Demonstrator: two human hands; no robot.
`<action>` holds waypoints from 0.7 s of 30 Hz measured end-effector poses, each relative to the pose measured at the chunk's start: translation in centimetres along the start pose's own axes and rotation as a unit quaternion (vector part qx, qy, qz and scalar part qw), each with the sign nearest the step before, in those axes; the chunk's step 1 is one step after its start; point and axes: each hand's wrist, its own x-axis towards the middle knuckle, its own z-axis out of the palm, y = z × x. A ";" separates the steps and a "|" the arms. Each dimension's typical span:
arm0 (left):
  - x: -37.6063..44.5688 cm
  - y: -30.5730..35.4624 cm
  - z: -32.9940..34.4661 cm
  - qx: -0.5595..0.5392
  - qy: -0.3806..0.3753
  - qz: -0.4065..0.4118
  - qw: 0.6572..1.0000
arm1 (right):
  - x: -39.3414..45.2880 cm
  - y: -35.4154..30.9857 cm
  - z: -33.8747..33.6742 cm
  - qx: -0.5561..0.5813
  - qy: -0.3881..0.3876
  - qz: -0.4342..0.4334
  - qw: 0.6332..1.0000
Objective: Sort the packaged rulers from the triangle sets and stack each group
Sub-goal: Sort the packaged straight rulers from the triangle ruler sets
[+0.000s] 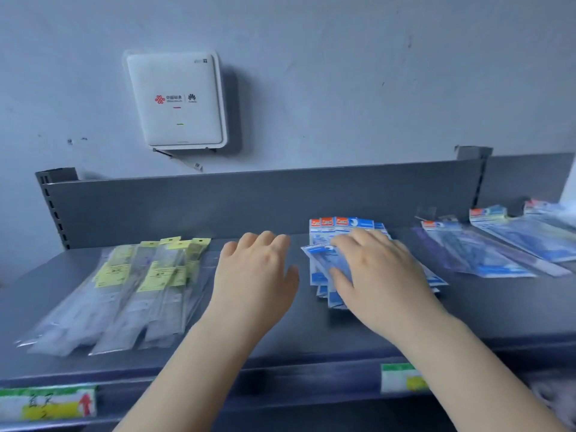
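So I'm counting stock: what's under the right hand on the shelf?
The right hand rests on a fanned pile of blue packets with red-topped headers. Several overlap, but the hand covers most, so the count and contents stay hidden.

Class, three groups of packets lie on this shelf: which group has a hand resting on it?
The middle blue packets with red-topped headers: the right hand lies on them. The yellow-labelled packets and far-right blue packets lie untouched.
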 end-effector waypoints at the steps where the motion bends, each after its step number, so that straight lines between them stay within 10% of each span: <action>1: 0.5 1.7 0.1 -0.009 -0.007 0.008 1.000 | -0.5 1.6 -0.4 -0.015 -0.020 0.005 1.000; 21: 8.9 25.3 7.0 0.007 -0.149 0.063 0.987 | -4.4 28.4 -1.1 0.038 -0.108 0.054 0.992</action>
